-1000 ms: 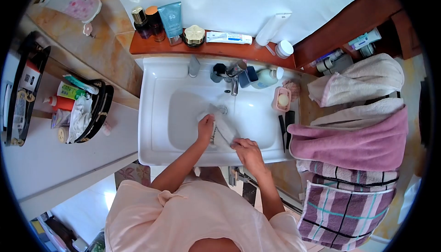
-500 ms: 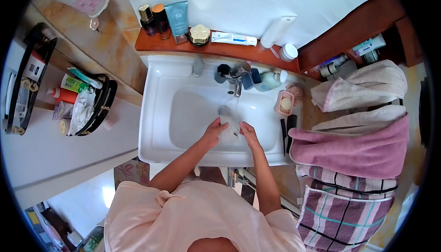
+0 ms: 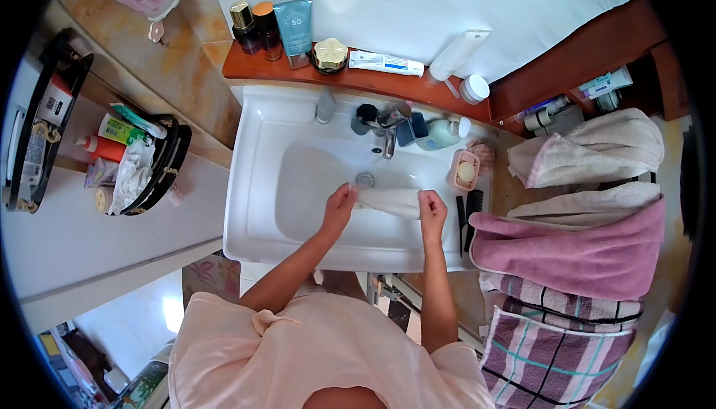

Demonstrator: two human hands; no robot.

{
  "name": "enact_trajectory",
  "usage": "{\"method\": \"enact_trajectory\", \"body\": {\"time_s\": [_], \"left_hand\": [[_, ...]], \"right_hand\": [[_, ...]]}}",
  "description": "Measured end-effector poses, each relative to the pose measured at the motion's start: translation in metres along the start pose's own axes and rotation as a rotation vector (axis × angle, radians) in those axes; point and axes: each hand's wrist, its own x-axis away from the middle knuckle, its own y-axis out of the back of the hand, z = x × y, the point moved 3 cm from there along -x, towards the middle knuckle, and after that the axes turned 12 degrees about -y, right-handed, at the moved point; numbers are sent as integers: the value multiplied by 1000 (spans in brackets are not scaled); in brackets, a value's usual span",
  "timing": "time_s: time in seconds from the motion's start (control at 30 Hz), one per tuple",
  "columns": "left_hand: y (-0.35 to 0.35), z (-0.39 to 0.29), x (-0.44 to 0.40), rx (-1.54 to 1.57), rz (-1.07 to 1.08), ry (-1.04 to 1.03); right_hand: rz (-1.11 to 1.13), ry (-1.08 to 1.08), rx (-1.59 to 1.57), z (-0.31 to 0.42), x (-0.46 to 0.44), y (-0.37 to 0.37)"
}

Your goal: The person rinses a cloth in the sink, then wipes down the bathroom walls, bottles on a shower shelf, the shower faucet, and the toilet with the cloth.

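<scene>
The person's two hands share one white cloth [image 3: 389, 202], drawn out between them above the sink [image 3: 250, 185]. The left hand [image 3: 340, 205] pinches one end, its grip near the drain [image 3: 365, 179]; the right hand [image 3: 433, 215] pinches the other, on the side of the soap dish [image 3: 456, 175]. The cloth's long axis runs crosswise from grip to grip, dipping slightly toward the right, so neither hand is nearer. The tap [image 3: 389, 143] stands beyond it, apart from both hands.
</scene>
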Motion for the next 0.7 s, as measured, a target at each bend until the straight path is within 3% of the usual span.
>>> {"method": "enact_trajectory", "body": {"time_s": [0.07,0.17,0.27,0.37,0.57,0.7], "left_hand": [[-11,-26,0,104,70,-109],[-14,13,-4,181,-5,-93],[-9,70,18,718,-28,787],[-9,94,38,789,119,923],[-11,76,32,265,179,444],[-26,43,19,503,139,519]], "right_hand": [[16,12,-40,9,2,1],[87,-54,-34,-6,2,2],[149,-171,73,-87,1,-12],[203,-225,49,-111,18,-27],[225,-124,108,-96,35,-32],[215,-40,-9,-28,34,-24]]}}
